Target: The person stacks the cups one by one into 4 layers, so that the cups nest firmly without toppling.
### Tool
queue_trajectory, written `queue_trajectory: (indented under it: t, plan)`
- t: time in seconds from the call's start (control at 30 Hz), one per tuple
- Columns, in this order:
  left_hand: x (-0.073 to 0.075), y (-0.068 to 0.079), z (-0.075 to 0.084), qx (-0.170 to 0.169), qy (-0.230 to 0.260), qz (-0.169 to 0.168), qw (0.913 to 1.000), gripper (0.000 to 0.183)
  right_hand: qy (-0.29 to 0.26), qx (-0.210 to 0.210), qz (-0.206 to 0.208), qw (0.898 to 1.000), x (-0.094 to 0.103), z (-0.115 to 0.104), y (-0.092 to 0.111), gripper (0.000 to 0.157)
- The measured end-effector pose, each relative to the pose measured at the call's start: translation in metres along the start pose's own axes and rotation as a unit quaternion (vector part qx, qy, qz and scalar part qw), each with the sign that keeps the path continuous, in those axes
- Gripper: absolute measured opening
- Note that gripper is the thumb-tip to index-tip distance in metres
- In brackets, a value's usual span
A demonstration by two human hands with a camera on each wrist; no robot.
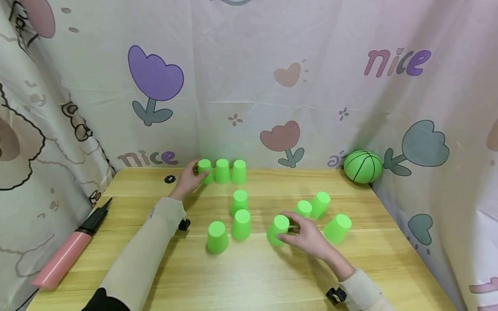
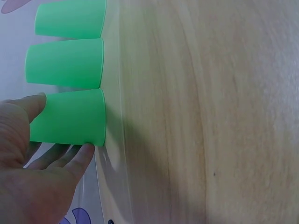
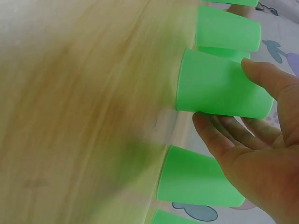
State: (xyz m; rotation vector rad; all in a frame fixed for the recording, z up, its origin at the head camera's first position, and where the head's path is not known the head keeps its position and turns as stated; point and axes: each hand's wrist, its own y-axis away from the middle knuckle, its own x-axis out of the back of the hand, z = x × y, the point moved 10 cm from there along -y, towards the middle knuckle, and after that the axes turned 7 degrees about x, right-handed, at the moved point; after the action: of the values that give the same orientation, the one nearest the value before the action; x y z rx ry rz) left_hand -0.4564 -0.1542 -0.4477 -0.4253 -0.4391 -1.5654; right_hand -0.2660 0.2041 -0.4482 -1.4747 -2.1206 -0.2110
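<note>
At the back of the table my left hand point(image 1: 189, 179) holds the leftmost upside-down green cup point(image 1: 205, 172) of a row of three. In the left wrist view its thumb and fingers lie on opposite sides of that cup point(image 2: 70, 117), whose rim is at the wood. My right hand point(image 1: 309, 235) grips another upside-down green cup point(image 1: 278, 230) near the middle front, thumb on the near side and fingers around the far side. The right wrist view shows this cup point(image 3: 224, 85) between thumb and fingertips, with a further green cup point(image 3: 198, 177) close beside the hand.
Between the hands stand several green cups point(image 1: 217, 237). More green cups point(image 1: 337, 229) are to the right. A green ball point(image 1: 363, 167) sits at the back right corner, a black disc point(image 1: 170, 179) at the back left. A pink pump point(image 1: 66, 255) lies along the left edge.
</note>
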Motion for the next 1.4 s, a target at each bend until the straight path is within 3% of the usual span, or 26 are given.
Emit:
queue_trajectory:
  t: [0.57,0.83,1.07,1.4]
  plan:
    - [0.001,-0.002,-0.001,0.003,-0.001,0.002,1.0000,0.072,0.010,-0.007,0.001,1.000,-0.001,0.002,-0.001,0.069]
    - [0.006,0.001,-0.004,0.020,-0.012,0.005,0.9997,0.084,0.015,-0.004,-0.001,1.000,-0.001,-0.002,-0.003,0.069]
    - [0.014,0.010,0.002,0.009,-0.007,0.011,0.9999,0.086,0.008,0.029,0.024,0.999,0.010,-0.025,-0.017,0.065]
    - [0.020,0.027,0.015,-0.017,-0.003,-0.006,0.9998,0.089,0.009,0.058,0.069,0.996,0.031,-0.062,-0.057,0.062]
